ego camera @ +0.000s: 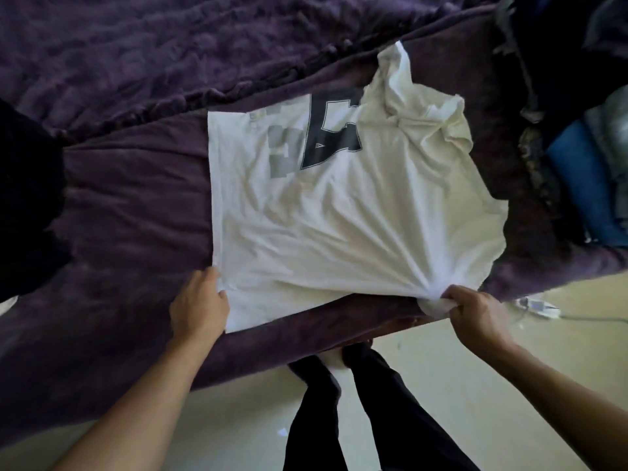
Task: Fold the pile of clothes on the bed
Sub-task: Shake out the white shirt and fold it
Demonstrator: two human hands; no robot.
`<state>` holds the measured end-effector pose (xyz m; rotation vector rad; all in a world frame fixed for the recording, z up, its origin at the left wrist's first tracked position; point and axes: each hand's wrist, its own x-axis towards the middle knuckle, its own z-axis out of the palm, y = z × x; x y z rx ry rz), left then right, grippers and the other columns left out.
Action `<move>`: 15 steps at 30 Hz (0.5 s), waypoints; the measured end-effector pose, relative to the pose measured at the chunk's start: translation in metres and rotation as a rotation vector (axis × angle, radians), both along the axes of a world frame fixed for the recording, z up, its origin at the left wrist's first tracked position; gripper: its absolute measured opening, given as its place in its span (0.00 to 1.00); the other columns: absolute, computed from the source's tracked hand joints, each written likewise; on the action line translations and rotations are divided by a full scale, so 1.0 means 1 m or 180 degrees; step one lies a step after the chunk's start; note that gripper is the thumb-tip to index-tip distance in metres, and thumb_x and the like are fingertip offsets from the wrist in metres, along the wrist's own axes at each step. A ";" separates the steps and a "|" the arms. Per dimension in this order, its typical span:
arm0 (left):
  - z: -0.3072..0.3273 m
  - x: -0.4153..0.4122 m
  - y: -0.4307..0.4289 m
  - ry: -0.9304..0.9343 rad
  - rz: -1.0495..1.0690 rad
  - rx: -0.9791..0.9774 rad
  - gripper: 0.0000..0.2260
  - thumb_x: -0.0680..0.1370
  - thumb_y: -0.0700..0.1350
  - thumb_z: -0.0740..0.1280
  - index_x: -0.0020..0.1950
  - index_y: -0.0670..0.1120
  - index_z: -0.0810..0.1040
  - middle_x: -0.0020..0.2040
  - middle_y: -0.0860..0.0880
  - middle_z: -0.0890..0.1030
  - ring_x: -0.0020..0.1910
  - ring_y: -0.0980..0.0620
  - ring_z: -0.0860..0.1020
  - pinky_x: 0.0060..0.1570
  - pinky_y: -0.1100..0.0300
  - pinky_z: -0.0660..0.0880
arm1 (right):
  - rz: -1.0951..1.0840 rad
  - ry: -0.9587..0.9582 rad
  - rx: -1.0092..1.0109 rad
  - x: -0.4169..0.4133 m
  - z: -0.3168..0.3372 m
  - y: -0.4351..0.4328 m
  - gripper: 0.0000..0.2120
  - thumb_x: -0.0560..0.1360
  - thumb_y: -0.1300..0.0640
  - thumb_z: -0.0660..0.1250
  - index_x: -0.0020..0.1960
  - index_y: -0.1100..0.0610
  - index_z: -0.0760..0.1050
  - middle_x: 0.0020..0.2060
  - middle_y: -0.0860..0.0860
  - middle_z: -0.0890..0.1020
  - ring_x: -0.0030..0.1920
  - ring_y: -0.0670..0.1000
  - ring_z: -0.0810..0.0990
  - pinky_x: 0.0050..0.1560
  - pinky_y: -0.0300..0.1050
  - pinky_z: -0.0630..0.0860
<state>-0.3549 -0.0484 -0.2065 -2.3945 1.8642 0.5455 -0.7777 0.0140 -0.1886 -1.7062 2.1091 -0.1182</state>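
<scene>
While the left hand (200, 302) pinches the hem corner and the right hand (475, 312) grips bunched cloth, the white shirt (339, 212) runs lengthwise across the frame, above both.

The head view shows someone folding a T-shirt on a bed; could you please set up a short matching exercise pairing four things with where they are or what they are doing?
Things:
1. left hand
2. right hand
3. T-shirt
4. blue cloth

Places or states:
A. spread on the purple blanket, dark letter showing
B. lies in the heap at the right edge of the bed
C. grips a bunched corner of white fabric
D. rests at the shirt's straight edge, fingers on the cloth

Pairs: 1-D, 2-C, 3-A, 4-B
</scene>
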 end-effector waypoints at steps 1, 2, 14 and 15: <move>-0.002 -0.013 0.002 0.0061 -0.0371 0.0007 0.10 0.74 0.41 0.67 0.55 0.45 0.76 0.52 0.44 0.78 0.51 0.40 0.76 0.43 0.49 0.73 | 0.0028 0.0020 -0.0022 -0.002 -0.001 0.006 0.07 0.64 0.63 0.61 0.35 0.53 0.75 0.29 0.47 0.75 0.31 0.55 0.74 0.26 0.41 0.65; -0.005 -0.028 0.006 0.0059 -0.0750 0.0122 0.09 0.75 0.42 0.66 0.54 0.46 0.77 0.52 0.45 0.78 0.51 0.42 0.76 0.46 0.50 0.73 | 0.0036 0.0048 -0.0009 -0.004 -0.004 0.012 0.09 0.65 0.66 0.64 0.36 0.53 0.76 0.32 0.48 0.77 0.34 0.56 0.76 0.28 0.44 0.68; -0.075 -0.063 0.020 -0.0434 -0.1437 0.0633 0.17 0.75 0.37 0.61 0.62 0.49 0.76 0.59 0.48 0.76 0.57 0.45 0.73 0.53 0.52 0.70 | -0.0667 -0.0358 0.0578 -0.024 -0.022 -0.017 0.11 0.71 0.60 0.67 0.49 0.50 0.83 0.46 0.50 0.84 0.47 0.54 0.80 0.45 0.46 0.75; -0.075 -0.057 0.018 -0.0380 -0.1379 0.0612 0.18 0.75 0.36 0.61 0.62 0.47 0.77 0.59 0.47 0.77 0.57 0.45 0.74 0.54 0.51 0.71 | -0.1036 -0.0639 0.0495 -0.032 -0.020 -0.042 0.11 0.71 0.60 0.65 0.48 0.51 0.83 0.40 0.49 0.83 0.42 0.52 0.80 0.42 0.44 0.76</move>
